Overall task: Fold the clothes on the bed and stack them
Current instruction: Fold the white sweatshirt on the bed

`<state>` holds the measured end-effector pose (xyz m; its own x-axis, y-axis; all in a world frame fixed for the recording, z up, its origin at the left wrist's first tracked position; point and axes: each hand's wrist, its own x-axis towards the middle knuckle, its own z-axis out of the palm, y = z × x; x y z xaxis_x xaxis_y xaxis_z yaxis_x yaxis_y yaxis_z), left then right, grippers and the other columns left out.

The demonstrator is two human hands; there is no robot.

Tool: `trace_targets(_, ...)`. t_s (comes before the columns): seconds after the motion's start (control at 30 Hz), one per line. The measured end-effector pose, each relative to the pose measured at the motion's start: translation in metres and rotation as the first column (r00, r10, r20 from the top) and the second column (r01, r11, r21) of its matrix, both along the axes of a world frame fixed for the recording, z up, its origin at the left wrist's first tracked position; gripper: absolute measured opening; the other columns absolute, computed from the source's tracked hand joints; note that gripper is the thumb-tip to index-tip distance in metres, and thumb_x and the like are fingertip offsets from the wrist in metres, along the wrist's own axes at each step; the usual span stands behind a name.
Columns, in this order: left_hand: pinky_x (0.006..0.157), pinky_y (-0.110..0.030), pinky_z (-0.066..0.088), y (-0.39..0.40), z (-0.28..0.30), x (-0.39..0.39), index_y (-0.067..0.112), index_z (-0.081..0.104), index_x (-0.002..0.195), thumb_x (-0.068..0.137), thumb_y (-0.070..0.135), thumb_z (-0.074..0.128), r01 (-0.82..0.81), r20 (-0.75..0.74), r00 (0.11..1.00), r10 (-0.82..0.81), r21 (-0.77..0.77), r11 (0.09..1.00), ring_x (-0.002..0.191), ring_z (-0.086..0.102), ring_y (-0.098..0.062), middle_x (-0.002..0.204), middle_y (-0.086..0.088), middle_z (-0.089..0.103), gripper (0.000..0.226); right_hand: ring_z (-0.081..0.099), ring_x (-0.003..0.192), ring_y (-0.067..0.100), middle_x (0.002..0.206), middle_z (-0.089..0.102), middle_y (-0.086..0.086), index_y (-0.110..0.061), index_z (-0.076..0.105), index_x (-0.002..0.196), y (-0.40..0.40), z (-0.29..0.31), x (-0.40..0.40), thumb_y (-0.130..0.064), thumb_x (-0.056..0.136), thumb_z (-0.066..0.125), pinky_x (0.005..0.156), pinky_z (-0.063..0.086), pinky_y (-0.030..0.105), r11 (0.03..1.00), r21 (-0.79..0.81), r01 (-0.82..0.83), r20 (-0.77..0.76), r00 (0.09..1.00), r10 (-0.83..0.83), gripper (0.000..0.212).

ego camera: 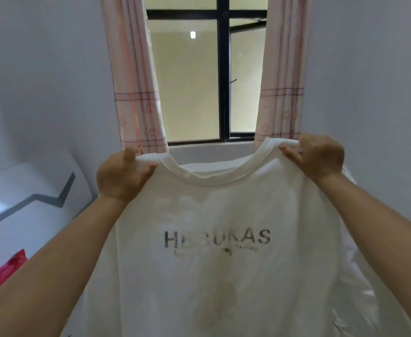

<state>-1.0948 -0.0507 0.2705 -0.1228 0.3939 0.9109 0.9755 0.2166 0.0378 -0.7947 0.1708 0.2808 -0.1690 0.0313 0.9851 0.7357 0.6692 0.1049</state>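
Observation:
A white T-shirt [214, 283] with grey printed lettering across the chest hangs upright in front of me, held up in the air by its shoulders. My left hand [119, 176] grips the shirt's left shoulder beside the neckline. My right hand [318, 155] pinches the right shoulder, fingers curled over the collar edge. The shirt's body fills the lower middle of the view and hides most of the bed [364, 276] behind it, of which only a white strip shows at the right.
A white headboard [29, 198] with a grey zigzag stripe stands at the left. Something red [2, 273] lies at the lower left. Ahead is a black-framed window [223, 76] with pink curtains [136, 93] on both sides, set in white walls.

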Motion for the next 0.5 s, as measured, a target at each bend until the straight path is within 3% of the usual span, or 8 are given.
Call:
trace_targets(0.13,0.056,-0.044,0.044,0.003,-0.027,-0.009,-0.008,0.052,0.099,0.074,0.082,0.009,-0.010,-0.009,1.000,0.009,-0.123,0.992,0.062,0.057,-0.044,0.073,-0.032,0.058,0.102,0.054,0.044,0.036,0.051,0.054,0.026,0.007,0.054,0.057,0.005,-0.024,-0.005,-0.065,0.078,0.024,0.049,0.032,0.029,0.979,-0.201,-0.015,0.087,0.996,0.033,0.081)
trace_targets(0.23,0.052,-0.042,0.045,0.018,-0.059,-0.022,0.009,0.036,0.101,0.080,0.074,0.016,-0.016,-0.032,0.999,0.010,-0.177,0.984,0.058,0.058,-0.042,0.068,-0.028,0.058,0.071,0.054,0.042,0.036,0.049,0.053,0.025,0.006,0.052,0.055,0.027,-0.057,-0.016,-0.069,0.081,0.017,0.048,0.032,0.028,0.976,-0.216,-0.035,0.117,0.991,0.062,0.087)
trace_targets(0.3,0.049,-0.040,0.044,0.038,-0.082,-0.035,0.013,0.034,0.099,0.081,0.074,0.015,-0.037,-0.005,0.999,0.037,-0.224,0.974,0.057,0.058,-0.040,0.067,-0.027,0.058,0.066,0.056,0.051,0.037,0.056,0.056,0.026,0.004,0.055,0.061,0.048,-0.080,-0.031,-0.076,0.077,0.006,0.050,0.028,0.028,0.958,-0.284,-0.044,0.142,0.986,0.088,0.096)
trace_targets(0.37,0.046,-0.038,0.044,0.064,-0.102,-0.049,0.013,0.036,0.098,0.083,0.073,0.008,-0.074,0.019,0.996,0.084,-0.308,0.949,0.056,0.058,-0.038,0.065,-0.025,0.057,0.068,0.059,0.065,0.038,0.068,0.061,0.025,0.003,0.061,0.072,0.075,-0.104,-0.049,-0.081,0.069,-0.004,0.053,0.027,0.032,0.926,-0.379,-0.010,0.201,0.975,0.093,0.106)
trace_targets(0.5,0.040,-0.028,0.035,0.139,-0.150,-0.089,0.006,0.057,0.103,0.090,0.064,0.008,-0.152,-0.037,0.987,0.153,-0.475,0.867,0.045,0.051,-0.030,0.055,-0.017,0.050,0.077,0.059,0.048,0.032,0.054,0.059,0.020,0.001,0.068,0.075,0.153,-0.155,-0.100,-0.067,0.085,0.012,0.042,0.043,0.031,0.890,-0.456,0.009,0.294,0.945,0.141,0.088)
